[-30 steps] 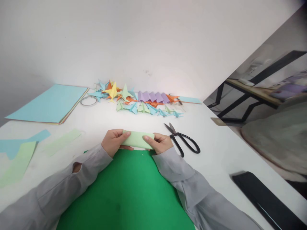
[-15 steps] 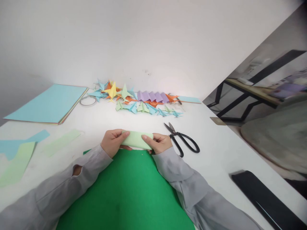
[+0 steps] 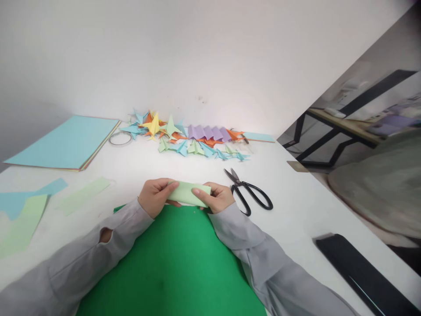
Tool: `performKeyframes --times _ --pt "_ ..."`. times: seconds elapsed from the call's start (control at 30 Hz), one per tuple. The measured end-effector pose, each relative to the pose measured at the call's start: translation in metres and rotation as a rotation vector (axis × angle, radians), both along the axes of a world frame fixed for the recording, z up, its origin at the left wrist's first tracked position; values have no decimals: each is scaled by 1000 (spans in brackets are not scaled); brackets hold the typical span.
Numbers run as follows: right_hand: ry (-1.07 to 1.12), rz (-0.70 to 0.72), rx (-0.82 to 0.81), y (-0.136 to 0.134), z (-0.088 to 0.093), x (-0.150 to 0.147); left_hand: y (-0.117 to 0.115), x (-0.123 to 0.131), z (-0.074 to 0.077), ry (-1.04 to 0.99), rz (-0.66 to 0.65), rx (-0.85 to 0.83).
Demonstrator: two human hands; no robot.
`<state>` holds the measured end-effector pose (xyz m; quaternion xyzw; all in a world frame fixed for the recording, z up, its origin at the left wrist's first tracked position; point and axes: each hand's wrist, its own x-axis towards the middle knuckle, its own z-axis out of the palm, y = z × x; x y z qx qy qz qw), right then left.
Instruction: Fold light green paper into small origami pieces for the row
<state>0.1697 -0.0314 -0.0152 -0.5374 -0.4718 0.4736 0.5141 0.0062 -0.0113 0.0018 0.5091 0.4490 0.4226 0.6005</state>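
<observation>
A folded strip of light green paper (image 3: 188,193) is held just above the far edge of a big green sheet (image 3: 174,267). My left hand (image 3: 155,196) pinches its left end, thumb on top. My right hand (image 3: 217,197) grips the right end, with the thumb pressed along the top face. Both hands are closed on the paper. Grey sleeves cover both arms.
Black scissors (image 3: 250,196) lie just right of my right hand. A row of folded paper figures (image 3: 187,138) lines the wall, beside a tape ring (image 3: 121,138) and a stack of coloured sheets (image 3: 67,142). Paper scraps (image 3: 26,210) lie left. A black flat object (image 3: 362,274) sits near right.
My right thumb has slid a little leftward along the paper strip. The hands and strip otherwise stay in place.
</observation>
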Motion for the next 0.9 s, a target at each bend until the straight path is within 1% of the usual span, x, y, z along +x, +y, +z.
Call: performKeyframes --times 0.17,0.4,0.6,0.77,0.9 --pt "9 -10 4 1 -3 2 -2 0 2 8 -8 16" --pt "-2 -24 10 0 -3 1 0 -1 0 3 -13 10" --pt "-53 -59 37 -1 -2 0 2 -1 -4 -26 -30 -35" --pt "-79 -58 78 -1 -2 -1 4 -3 -6 -59 -31 -82" --pt "-62 -42 64 -1 -3 -1 5 -3 -6 -64 -36 -97"
